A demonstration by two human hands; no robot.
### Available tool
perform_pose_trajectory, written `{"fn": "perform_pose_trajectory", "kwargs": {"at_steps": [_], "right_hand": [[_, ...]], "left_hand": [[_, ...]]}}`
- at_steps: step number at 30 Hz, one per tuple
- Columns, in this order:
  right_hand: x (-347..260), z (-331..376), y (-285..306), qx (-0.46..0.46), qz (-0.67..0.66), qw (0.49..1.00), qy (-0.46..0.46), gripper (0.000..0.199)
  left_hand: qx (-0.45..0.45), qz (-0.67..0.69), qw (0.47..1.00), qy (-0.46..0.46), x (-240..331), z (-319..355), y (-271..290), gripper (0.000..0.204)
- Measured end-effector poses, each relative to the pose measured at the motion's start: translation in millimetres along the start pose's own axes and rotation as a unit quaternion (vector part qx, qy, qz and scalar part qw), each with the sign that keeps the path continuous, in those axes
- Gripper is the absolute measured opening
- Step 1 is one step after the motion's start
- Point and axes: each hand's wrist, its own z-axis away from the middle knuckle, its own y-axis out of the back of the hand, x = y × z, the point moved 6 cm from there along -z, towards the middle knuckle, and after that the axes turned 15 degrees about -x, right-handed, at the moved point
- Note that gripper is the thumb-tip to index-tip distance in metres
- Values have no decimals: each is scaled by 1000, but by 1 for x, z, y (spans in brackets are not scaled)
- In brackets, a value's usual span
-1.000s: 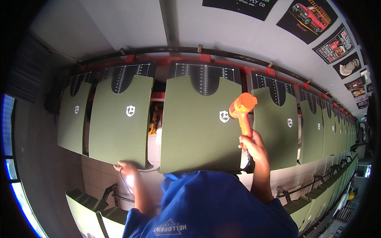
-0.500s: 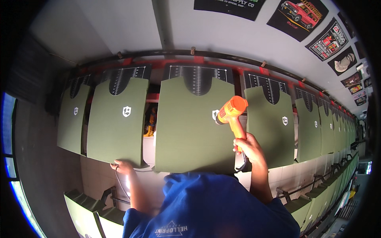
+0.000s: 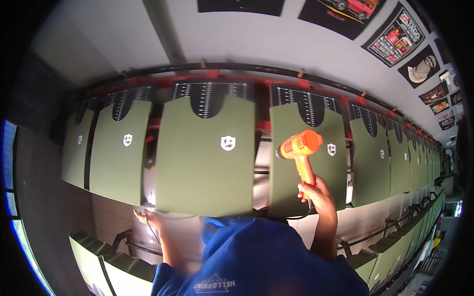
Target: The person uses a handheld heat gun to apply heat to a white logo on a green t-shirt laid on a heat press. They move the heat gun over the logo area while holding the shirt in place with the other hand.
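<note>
Fingers of right hand [image 3: 316,195] wrapped tight round handle of orange heat gun [image 3: 298,148], nozzle aimed left toward middle olive-green shirt pallet [image 3: 205,158] (white shield print). Left hand [image 3: 148,218] low, fingers spread loose, touching that pallet's bottom edge. Blue hoodie [image 3: 256,261] below.

far row of green boards [image 3: 419,163] shrinks too small to tell apart.

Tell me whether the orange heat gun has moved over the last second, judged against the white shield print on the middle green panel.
Yes. The orange heat gun has swung left, its nozzle now turned toward the white shield print.
</note>
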Motion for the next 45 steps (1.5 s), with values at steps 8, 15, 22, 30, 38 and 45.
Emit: {"fn": "perform_pose_trajectory", "kwargs": {"at_steps": [8, 15, 22, 30, 38, 45], "right_hand": [[1, 55, 173, 99, 4, 995, -1, 26], [-15, 53, 245, 87, 35, 996, 11, 18], [-9, 46, 255, 49, 9, 999, 14, 16], [-2, 45, 262, 63, 1, 998, 19, 15], [2, 41, 262, 56, -5, 998, 22, 19], [-1, 37, 255, 54, 9, 998, 21, 20]], "left_hand": [[-38, -42, 998, -42, 84, 178, -41, 44], [-58, -75, 991, -95, 126, 261, -80, 47], [-16, -187, 976, -110, 137, 271, -107, 43], [2, -166, 984, -72, 136, 268, -111, 36], [11, -147, 987, -60, 142, 268, -110, 38], [15, -149, 987, -66, 142, 268, -109, 38]]}}
